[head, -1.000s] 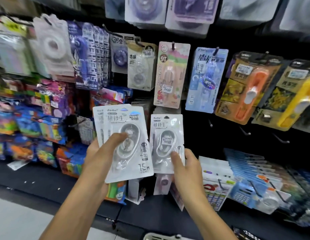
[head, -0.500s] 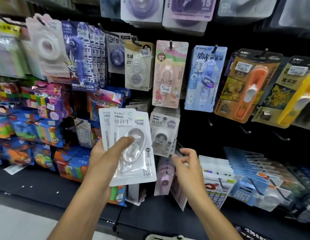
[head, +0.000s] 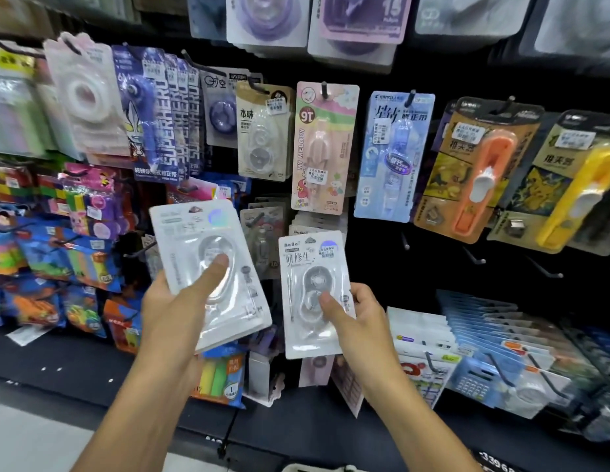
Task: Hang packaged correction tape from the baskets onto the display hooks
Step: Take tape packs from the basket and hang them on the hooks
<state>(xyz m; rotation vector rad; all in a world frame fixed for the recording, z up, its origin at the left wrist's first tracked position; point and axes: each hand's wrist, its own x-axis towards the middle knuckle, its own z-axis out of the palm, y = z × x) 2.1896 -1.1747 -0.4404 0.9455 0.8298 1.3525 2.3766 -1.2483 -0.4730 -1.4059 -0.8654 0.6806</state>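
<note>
Left hand (head: 175, 301): grip closed on small stack of white correction-tape packs (head: 208, 267), thumb across the top blister, held tilted before the display. Right hand (head: 356, 318): empty half a second ago, now pinches one single pack (head: 313, 294) upright, just below same-brand packs on their hook (head: 310, 229). Judgement: another pack taken from the stack; hanging comes next.

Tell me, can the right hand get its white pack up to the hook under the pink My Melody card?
Probably yes: the right hand holds the white pack just below those hung white packs, nothing between. The hook itself is hidden.
</note>
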